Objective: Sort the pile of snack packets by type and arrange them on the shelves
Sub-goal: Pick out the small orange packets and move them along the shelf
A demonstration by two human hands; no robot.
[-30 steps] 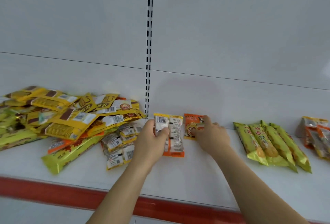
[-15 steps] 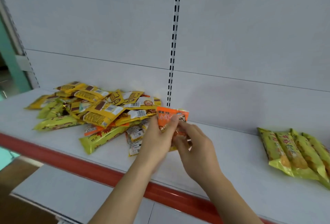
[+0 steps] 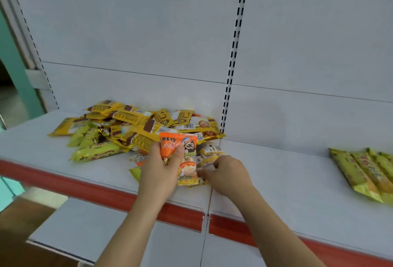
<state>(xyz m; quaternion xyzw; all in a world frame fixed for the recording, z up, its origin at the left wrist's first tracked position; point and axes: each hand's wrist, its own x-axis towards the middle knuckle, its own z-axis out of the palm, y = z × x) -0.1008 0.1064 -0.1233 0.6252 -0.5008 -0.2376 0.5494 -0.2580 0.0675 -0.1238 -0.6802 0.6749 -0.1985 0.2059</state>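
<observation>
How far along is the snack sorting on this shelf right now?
Early. Done: a row of green packets laid side by side at right. In hand: the left hand grips an orange packet; the right hand reaches for small packets beside it. Left: most of the mixed pile.

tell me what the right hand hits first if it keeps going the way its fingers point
Probably the small white-backed packets at the pile's near edge: the right hand points left and slightly away, its fingertips already about touching them, though depth is unclear.
</observation>
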